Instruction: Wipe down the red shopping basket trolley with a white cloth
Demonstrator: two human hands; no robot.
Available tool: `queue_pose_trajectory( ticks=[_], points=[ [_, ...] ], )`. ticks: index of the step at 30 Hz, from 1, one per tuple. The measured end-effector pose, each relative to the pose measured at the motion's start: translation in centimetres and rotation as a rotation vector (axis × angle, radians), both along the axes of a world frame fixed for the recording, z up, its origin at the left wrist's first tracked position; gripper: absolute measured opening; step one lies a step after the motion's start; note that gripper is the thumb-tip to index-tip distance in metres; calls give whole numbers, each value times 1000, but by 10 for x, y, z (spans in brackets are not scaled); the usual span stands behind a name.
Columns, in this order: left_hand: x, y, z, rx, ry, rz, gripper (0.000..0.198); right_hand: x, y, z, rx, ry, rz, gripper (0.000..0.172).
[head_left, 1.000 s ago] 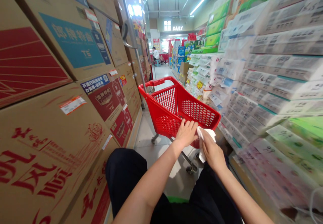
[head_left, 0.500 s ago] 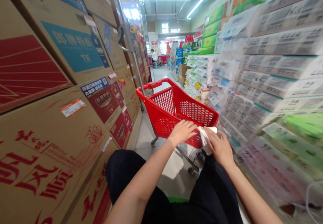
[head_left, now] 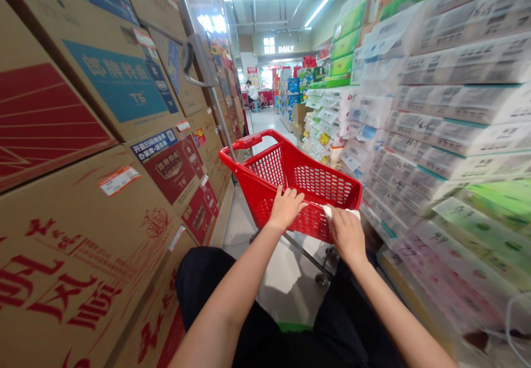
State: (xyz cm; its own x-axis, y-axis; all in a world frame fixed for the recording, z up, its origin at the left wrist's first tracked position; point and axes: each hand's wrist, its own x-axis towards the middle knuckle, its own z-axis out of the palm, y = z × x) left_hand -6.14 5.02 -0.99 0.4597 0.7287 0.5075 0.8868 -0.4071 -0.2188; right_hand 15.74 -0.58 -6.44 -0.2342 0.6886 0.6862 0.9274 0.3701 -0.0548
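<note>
A red plastic shopping cart (head_left: 265, 182) stands in a narrow store aisle in front of me, its basket empty as far as I can see. My left hand (head_left: 285, 207) grips the cart's near rim. My right hand (head_left: 346, 234) presses a white cloth (head_left: 329, 211) against the same rim, a little to the right. My legs in dark trousers show below my arms.
Stacked cardboard cartons (head_left: 103, 152) wall the left side. Wrapped tissue packs (head_left: 448, 135) fill the shelves on the right. A metal post (head_left: 211, 91) stands beside the cartons. A seated person (head_left: 251, 91) is far down the aisle. The floor (head_left: 286, 279) is pale tile.
The cart has shifted slightly left. My left hand slid left along the rim, and my right hand moved the cloth up onto the rim edge.
</note>
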Motion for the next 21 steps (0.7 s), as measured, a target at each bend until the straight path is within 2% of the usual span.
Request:
queue_pose_trajectory(
  ticks=[4,10,12,14,16,19,21],
  points=[
    [3,-3,3,-6,-3,17,30,-3,8,3,17,-57,-31,42],
    [-2,-7,4,1,0,-9,31,41,-1,-3,78,-118,46,41],
    [-1,-9,2,2,0,5,31,42,-3,-5,86,-89,25,39],
    [3,-10,0,4,-3,22,32,27,-3,-3,63,-51,-41,38],
    [9,-12,-2,-1,-7,36,33,-1,1,3,34,-35,-102,39],
    [17,-16,-2,-12,-11,51,30,-44,10,15,14,-77,-86,46],
    [19,-18,-1,-19,-4,53,27,-59,14,21,14,-108,-65,52]
  ],
)
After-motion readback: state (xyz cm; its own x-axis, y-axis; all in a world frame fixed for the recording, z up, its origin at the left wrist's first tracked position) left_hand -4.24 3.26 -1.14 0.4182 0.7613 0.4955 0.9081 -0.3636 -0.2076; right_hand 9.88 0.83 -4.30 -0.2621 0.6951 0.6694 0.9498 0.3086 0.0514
